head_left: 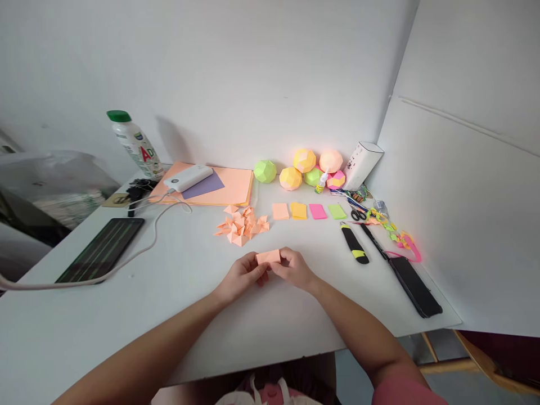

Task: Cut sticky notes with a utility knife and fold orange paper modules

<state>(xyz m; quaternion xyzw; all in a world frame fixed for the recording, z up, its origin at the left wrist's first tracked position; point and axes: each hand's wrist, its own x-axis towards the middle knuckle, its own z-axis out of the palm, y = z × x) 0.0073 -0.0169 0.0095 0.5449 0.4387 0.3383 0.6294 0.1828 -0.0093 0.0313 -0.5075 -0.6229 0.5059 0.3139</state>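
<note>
Between my two hands, above the white table (169, 315), is a small folded peach paper (269, 257). My left hand (244, 270) pinches its left end and my right hand (295, 269) pinches its right end. The thumbs lie along its lower edge; some fingers are hidden behind it. Just beyond my hands lies a heap of folded peach paper pieces (240, 225). Farther back, square paper pads form a row: peach (280, 211), orange (298, 211), pink (318, 211) and green (337, 211).
Several faceted paper balls (291, 178) and a glue bottle (321, 183) stand by the wall. A box cutter (354, 243), scissors (358, 215) and black case (415, 286) lie right. Left are a phone (103, 250), cable (156, 225), power bank (188, 178) and white bottle (137, 147).
</note>
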